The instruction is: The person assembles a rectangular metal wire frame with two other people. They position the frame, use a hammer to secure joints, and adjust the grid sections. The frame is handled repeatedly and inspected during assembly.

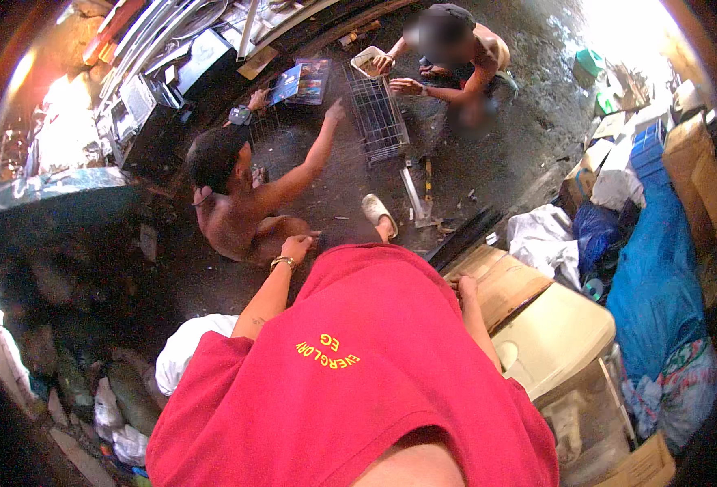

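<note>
My red shirt [358, 365] fills the lower middle of the view. My left hand [296, 247], a gold bracelet on its wrist, rests on my dark-clad knee with the fingers bent loosely and nothing in it. My right hand [466, 286] shows only as a small part beside the shirt, close to a cardboard box [500, 280]; its fingers are hidden. In front of me a shirtless person [241, 199] sits on the ground and points an arm at a wire cage [378, 118]. A second person [456, 53] crouches behind the cage with hands at a small tray [368, 59].
A cream plastic lid [553, 337] and a blue tarp [658, 276] lie to my right among boxes and bags. Metal frames and scrap [155, 57] are stacked at the back left. A sandalled foot [378, 213] and a metal bar [413, 195] are on the dark wet floor.
</note>
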Action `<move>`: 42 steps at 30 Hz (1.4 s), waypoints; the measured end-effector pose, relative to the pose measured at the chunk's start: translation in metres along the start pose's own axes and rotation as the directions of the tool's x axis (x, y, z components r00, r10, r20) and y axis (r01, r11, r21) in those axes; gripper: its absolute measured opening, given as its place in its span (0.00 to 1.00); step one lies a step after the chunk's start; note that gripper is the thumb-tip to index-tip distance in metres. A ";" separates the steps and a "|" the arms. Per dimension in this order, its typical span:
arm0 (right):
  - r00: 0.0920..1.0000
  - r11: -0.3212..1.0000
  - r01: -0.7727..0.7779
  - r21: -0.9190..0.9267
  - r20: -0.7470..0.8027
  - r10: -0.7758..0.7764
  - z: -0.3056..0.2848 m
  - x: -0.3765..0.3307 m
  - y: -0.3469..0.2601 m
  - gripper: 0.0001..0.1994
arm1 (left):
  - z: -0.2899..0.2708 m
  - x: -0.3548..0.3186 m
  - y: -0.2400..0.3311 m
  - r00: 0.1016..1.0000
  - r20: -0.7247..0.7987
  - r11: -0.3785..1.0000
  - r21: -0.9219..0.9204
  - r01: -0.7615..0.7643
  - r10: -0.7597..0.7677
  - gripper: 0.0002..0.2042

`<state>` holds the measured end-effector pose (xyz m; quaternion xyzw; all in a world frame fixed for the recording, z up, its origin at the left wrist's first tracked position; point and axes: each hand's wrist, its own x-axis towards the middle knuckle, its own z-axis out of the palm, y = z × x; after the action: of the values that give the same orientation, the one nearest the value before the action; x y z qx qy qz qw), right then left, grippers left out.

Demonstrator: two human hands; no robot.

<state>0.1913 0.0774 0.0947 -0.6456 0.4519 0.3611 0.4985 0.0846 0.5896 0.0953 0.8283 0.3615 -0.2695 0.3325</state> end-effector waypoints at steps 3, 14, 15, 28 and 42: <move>0.999 0.989 -0.026 0.146 0.027 0.023 0.012 -0.009 0.036 0.28 | -0.013 -0.014 -0.016 0.998 0.044 0.996 -0.079 0.051 -0.048 0.18; 0.946 0.897 0.307 0.318 -0.204 -0.252 -0.052 -0.017 0.090 0.26 | -0.008 -0.044 -0.086 0.996 0.084 0.991 0.133 0.001 -0.012 0.20; 0.919 0.855 0.369 0.365 -0.281 -0.277 -0.061 -0.022 0.084 0.25 | -0.006 -0.041 -0.087 0.996 0.094 0.991 0.136 -0.012 -0.001 0.20; -0.066 0.595 0.371 -0.713 -0.659 -0.749 -0.214 -0.231 -0.086 0.20 | -0.037 0.035 -0.013 0.981 0.176 0.993 0.074 -0.092 0.077 0.20; -0.034 0.558 -0.341 -0.757 -0.583 -0.812 -0.211 -0.235 -0.069 0.30 | -0.028 0.098 -0.030 0.942 0.206 0.964 -0.060 -0.260 0.266 0.16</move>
<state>0.1824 -0.0679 0.3828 -0.9109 0.3043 -0.1594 -0.2286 0.1249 0.6675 0.0354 0.8302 0.2144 -0.3037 0.4153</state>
